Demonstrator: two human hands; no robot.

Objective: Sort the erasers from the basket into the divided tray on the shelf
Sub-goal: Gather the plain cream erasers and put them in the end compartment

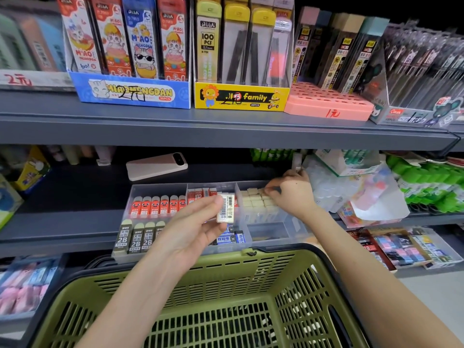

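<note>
Your left hand (pixel 195 227) hovers over the middle of the divided tray (pixel 160 189), its fingers (pixel 200 209) lightly curled and pinching a cream eraser (pixel 225 208) by its lower end, barcode side up. Most of the eraser's length is unsupported. Your right hand (pixel 292 194) reaches into the tray's back right compartment, knuckles up, with its fingers (pixel 272 190) curled down onto the packed cream blocks (pixel 256 200). Whether they actually grip a block or only press on the row cannot be told from here. The main risk is that loose left pinch: a small slip would drop the eraser into the red-sleeved row (pixel 155 204) or among the blue-sleeved ones (pixel 231 237) directly beneath, and so into the wrong compartment. It could also bounce back into the green basket (pixel 226 262), which sits right against the tray's front edge. The cream row looks tightly filled, so forcing another piece in could tip or pop neighbouring blocks out of line. The tray also overhangs the shelf (pixel 75 222) a little at the front, so pressing hard at its near side, or nudging it with the basket rim, could tilt it and spill what is sorted.
</note>
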